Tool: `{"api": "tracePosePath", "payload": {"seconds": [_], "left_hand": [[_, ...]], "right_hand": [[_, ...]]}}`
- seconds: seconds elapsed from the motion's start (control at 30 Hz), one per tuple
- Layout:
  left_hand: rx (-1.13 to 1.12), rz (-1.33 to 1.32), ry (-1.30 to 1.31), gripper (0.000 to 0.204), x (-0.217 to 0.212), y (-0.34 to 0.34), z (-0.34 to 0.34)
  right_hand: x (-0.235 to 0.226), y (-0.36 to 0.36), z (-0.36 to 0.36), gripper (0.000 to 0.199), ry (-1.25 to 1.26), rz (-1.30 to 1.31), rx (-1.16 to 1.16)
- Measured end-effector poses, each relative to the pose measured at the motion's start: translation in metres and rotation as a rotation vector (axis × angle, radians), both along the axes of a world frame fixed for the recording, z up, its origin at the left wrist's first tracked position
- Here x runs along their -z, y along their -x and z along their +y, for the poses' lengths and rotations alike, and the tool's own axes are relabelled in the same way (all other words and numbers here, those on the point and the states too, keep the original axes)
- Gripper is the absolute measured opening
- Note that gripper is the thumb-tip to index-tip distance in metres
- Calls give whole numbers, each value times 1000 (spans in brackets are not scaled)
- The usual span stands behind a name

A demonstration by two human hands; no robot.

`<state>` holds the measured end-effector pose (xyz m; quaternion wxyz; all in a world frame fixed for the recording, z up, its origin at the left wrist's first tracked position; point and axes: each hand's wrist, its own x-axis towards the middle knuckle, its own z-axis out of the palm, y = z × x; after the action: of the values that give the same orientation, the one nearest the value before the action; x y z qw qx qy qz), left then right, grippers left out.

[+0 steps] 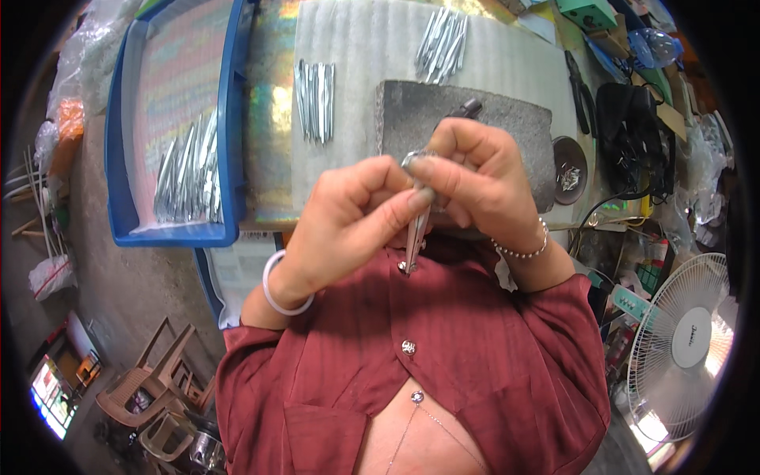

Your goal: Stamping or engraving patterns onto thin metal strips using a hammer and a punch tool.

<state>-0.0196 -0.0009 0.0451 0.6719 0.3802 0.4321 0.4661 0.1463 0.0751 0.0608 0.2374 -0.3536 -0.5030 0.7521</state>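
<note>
Both hands meet close under the camera, above the near edge of a worktable. My left hand (348, 218), with a white bangle on its wrist, pinches a long thin silver metal piece (417, 226) that points down toward my chest. My right hand (475, 178), wearing a beaded bracelet, grips the upper end of the same piece, where a small shiny loop shows between the fingertips. Behind the hands lies a grey stone slab (467, 119) on white foam sheet (372, 47).
A blue tray (174, 233) at left holds several silver pointed pieces (190, 170). More such pieces lie in two bunches (317, 99) (443, 43) on the foam. A small dark dish (570, 170), black pliers (582, 95) and clutter sit at right; a white fan (689, 340) stands lower right.
</note>
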Motion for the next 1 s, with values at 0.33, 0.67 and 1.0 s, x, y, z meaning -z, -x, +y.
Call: {"api": "tracePosePath", "payload": {"seconds": [0.33, 0.67, 1.0], "left_hand": [[86, -40, 207, 16, -3, 7, 13], [170, -13, 169, 19, -5, 7, 19], [192, -56, 233, 20, -3, 3, 25]], "right_hand": [[23, 4, 1, 17, 318, 167, 90], [24, 1, -7, 16, 304, 207, 191], [34, -5, -8, 15, 365, 221, 236]]}}
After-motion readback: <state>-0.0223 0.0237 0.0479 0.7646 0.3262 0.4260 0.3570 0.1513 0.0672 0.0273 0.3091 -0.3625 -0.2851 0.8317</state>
